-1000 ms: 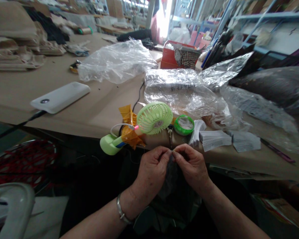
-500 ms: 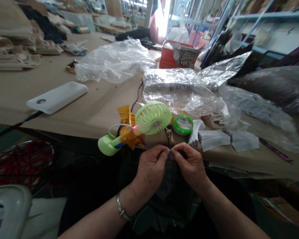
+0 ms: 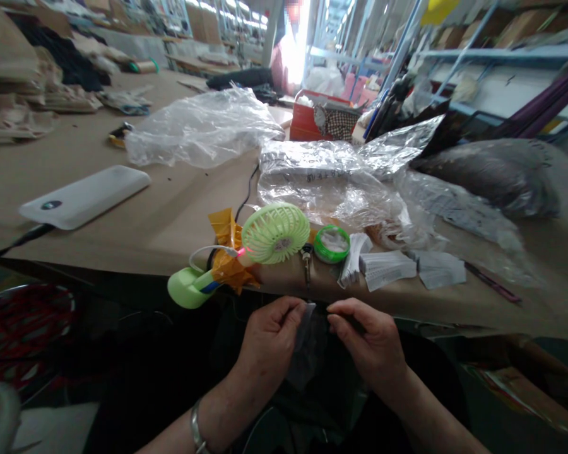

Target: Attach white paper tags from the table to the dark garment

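Note:
Over my lap, just below the table edge, my left hand pinches the top of a small clear plastic bag between thumb and forefinger. The bag hangs down, dim against dark clothing. A short gap to the right, my right hand has its thumb and forefinger tips close together; anything between them is too small to make out. Straight ahead at the table edge are a thin metal-tipped tool, a green round tub with whitish content and a light green handheld fan.
Stacks of printed paper labels and a dark pen-like stick lie along the right edge. Behind them spread crumpled plastic bags. A white power bank with a cable sits left. Amber tape fixes the fan to the edge.
My hands have parted: the right one has drawn away to the right, while the left keeps the bag. The whole view has shifted slightly.

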Motion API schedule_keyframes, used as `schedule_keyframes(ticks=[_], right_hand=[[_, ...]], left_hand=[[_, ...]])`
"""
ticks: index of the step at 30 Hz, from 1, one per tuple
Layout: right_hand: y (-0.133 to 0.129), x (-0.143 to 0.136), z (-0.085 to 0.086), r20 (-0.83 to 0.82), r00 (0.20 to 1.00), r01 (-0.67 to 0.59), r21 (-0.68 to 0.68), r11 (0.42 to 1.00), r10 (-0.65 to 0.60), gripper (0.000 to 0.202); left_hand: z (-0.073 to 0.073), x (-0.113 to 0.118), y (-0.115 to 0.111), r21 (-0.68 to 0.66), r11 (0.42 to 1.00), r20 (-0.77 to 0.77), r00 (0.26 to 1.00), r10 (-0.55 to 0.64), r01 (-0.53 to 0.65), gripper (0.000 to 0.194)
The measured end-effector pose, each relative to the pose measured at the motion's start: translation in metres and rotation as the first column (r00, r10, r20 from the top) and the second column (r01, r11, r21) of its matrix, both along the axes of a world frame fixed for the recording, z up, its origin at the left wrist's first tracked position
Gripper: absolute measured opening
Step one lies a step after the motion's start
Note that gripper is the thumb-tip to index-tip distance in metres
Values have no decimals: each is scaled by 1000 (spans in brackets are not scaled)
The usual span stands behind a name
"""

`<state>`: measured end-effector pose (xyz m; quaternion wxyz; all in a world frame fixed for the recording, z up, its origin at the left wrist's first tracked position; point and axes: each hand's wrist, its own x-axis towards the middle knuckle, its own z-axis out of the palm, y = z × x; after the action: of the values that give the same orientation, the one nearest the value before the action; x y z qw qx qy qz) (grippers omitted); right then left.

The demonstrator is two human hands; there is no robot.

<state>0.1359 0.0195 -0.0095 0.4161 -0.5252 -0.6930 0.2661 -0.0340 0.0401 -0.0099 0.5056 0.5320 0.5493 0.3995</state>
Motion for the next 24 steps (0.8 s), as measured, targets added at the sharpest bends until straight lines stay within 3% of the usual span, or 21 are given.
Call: schedule_keyframes(ticks=[3,7,10,13,24], right_hand=[[0,24,8,230,964,69,264,962,-132,9],[15,46,8,433,817,144,488,861,-382,22],[26,47,0,486,750,156,529,834,-449,31],[33,42,-8,467,735,188,557,809,-492,26],[34,42,-15,329,819,194,612,767,-470,8]], left_hand=[[-11,0,1,-32,999,2,999,44,-44,16],[-19,3,-1,-71,996,-15,999,48,-49,14],[-21,6,-4,-77,997,-52,999,8,-12,11],[-25,8,-6,-74,997,-78,997,-25,20,14],[-29,18,-12,-82,993,-27,995,-92,89,15]])
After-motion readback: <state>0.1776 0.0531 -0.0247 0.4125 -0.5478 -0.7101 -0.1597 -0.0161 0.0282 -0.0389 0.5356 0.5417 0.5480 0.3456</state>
